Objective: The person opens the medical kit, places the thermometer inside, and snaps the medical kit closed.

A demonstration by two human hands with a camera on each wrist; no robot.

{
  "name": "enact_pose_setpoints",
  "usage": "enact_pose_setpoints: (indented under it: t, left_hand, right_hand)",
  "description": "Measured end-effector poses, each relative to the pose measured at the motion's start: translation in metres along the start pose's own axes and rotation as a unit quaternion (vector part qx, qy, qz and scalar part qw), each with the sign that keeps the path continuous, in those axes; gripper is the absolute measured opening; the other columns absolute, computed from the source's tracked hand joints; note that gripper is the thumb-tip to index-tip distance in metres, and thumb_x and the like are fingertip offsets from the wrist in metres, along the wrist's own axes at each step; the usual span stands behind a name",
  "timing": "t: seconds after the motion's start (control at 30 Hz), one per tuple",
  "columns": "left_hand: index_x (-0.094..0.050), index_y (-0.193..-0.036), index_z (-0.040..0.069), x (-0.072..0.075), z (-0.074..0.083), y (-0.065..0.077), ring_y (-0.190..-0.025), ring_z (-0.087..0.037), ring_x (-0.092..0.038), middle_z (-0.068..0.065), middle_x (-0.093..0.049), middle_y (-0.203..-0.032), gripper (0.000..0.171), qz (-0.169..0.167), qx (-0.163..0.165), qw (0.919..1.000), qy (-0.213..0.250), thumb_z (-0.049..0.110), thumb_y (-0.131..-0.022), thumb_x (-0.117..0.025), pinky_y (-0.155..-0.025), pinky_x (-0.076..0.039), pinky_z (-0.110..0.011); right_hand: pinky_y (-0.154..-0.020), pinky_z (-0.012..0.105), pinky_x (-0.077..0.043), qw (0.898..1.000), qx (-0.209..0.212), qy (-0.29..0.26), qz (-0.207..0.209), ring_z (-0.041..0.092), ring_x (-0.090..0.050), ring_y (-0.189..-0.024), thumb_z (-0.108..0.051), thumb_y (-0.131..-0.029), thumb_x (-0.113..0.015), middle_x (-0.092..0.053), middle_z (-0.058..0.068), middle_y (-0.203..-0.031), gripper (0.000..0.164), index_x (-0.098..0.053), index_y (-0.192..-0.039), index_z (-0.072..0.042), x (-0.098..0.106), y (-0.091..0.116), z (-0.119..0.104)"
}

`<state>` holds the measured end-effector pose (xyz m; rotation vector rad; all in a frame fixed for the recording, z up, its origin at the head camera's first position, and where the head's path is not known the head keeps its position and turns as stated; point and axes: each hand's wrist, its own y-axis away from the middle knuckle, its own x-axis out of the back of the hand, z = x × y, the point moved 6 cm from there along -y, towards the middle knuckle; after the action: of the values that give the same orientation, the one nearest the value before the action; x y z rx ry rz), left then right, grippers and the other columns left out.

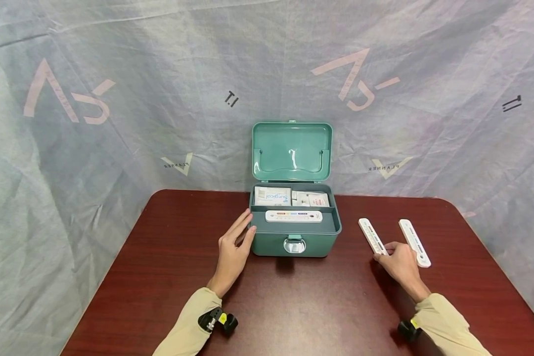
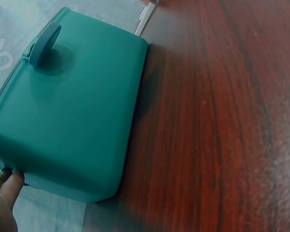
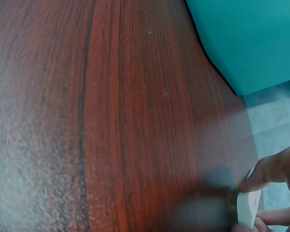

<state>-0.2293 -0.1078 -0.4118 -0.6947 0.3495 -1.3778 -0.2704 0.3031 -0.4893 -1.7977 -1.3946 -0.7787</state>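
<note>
A green first-aid box (image 1: 289,244) stands on the table with its lid (image 1: 292,151) raised. My left hand (image 1: 232,254) rests its extended fingers against the box's left side; in the left wrist view, its fingertips (image 2: 13,186) touch the box wall. My right hand (image 1: 400,264) pinches the near end of a flat white thermometer (image 1: 371,233) between thumb and fingers, right of the box. The right wrist view shows its white end (image 3: 247,209) in the grip. A second thermometer (image 1: 414,240) lies just right of that hand. Another thermometer (image 1: 293,216) lies inside the box's front compartment.
A white packet marked "Surgical" (image 1: 272,196) and another white packet (image 1: 310,199) sit in the box's back compartment. The dark red wooden table (image 1: 293,311) ends at a grey cloth backdrop (image 1: 196,99) behind the box.
</note>
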Motion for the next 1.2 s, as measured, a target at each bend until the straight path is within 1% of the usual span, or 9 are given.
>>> enact_pose_setpoints:
  t: [0.13, 0.27, 0.53, 0.7, 0.97, 1.2]
  left_hand:
    - [-0.054, -0.125, -0.013, 0.000, -0.001, 0.000, -0.125, -0.039, -0.046, -0.026, -0.048, -0.135, 0.035, -0.003, 0.010, 0.9999, 0.000, -0.006, -0.091, -0.058, -0.091, -0.044, -0.049]
    - [-0.053, -0.125, -0.013, 0.000, -0.002, 0.000, -0.125, -0.039, -0.045, -0.026, -0.048, -0.135, 0.036, -0.006, 0.019, 0.9998, -0.003, -0.006, -0.091, -0.057, -0.091, -0.044, -0.050]
    - [-0.054, -0.125, -0.014, 0.000, -0.001, 0.001, -0.123, -0.040, -0.047, -0.027, -0.048, -0.134, 0.035, -0.002, 0.004, 1.0000, -0.004, -0.007, -0.090, -0.058, -0.088, -0.045, -0.053]
    - [-0.054, -0.125, -0.013, 0.000, -0.002, 0.001, -0.124, -0.040, -0.046, -0.026, -0.048, -0.135, 0.036, -0.003, 0.004, 1.0000, 0.002, -0.005, -0.091, -0.058, -0.088, -0.044, -0.056]
    - [-0.054, -0.125, -0.012, 0.000, -0.002, 0.001, -0.123, -0.038, -0.047, -0.025, -0.049, -0.134, 0.035, -0.001, 0.004, 1.0000, -0.006, -0.004, -0.091, -0.059, -0.089, -0.046, -0.047]
    - [-0.054, -0.126, -0.012, 0.000, -0.003, 0.000, -0.125, -0.037, -0.046, -0.025, -0.048, -0.135, 0.036, -0.004, 0.009, 1.0000, 0.000, -0.004, -0.091, -0.058, -0.089, -0.044, -0.052]
  right_hand:
    - [-0.052, 0.031, -0.041, 1.000, 0.000, 0.000, -0.001, 0.017, -0.056, -0.059, -0.013, -0.069, -0.079, -0.067, 0.015, -0.072, 0.035, -0.067, -0.091, 0.011, 0.000, 0.000, -0.001]
    - [-0.052, 0.031, -0.041, 1.000, -0.001, -0.003, 0.004, 0.017, -0.056, -0.060, -0.013, -0.069, -0.079, -0.067, 0.015, -0.072, 0.033, -0.067, -0.090, 0.010, 0.002, 0.001, -0.001]
    - [-0.052, 0.031, -0.041, 1.000, 0.005, -0.011, 0.013, 0.016, -0.054, -0.059, -0.013, -0.068, -0.078, -0.067, 0.013, -0.071, 0.031, -0.068, -0.089, 0.008, 0.003, 0.002, -0.003]
    - [-0.052, 0.030, -0.041, 1.000, 0.019, -0.009, 0.022, 0.014, -0.054, -0.059, -0.015, -0.067, -0.077, -0.067, 0.010, -0.070, 0.029, -0.069, -0.087, 0.005, 0.005, 0.002, -0.007]
    - [-0.054, 0.031, -0.042, 0.999, 0.033, -0.005, 0.019, 0.016, -0.055, -0.061, -0.012, -0.067, -0.077, -0.068, 0.012, -0.073, 0.030, -0.069, -0.089, 0.006, 0.009, 0.001, -0.015]
    - [-0.053, 0.031, -0.041, 0.999, 0.042, -0.006, 0.019, 0.014, -0.054, -0.059, -0.012, -0.066, -0.079, -0.067, 0.011, -0.071, 0.030, -0.069, -0.089, 0.006, 0.012, 0.001, -0.018]
